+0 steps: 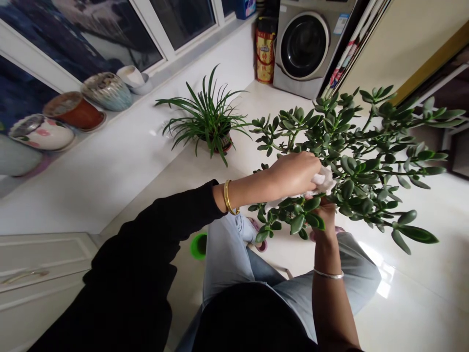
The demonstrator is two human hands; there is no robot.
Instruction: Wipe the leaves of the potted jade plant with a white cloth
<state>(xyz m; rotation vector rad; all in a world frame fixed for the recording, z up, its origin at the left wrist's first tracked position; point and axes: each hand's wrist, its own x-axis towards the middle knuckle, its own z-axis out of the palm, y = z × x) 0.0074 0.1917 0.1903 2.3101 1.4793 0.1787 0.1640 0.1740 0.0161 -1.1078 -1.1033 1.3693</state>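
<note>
My left hand [293, 174], in a black sleeve with a gold bangle, is shut on a white cloth [323, 181] pressed against the leaves of a large jade plant [359, 156]. The plant's thick, oval green leaves spread across the right of the view, and its pot is out of sight. Just below the cloth, my right hand [325, 214], with a silver bangle, reaches up among the lower leaves. Its fingers are partly hidden by the foliage, so I cannot tell what they grip.
A grassy green plant in a pot [208, 117] stands on the glossy white floor ahead. Several ceramic pots line the window ledge at upper left. A washing machine [304, 46] stands at the top, a green container [198, 246] sits by my knees, and a white cabinet door [40, 274] is at lower left.
</note>
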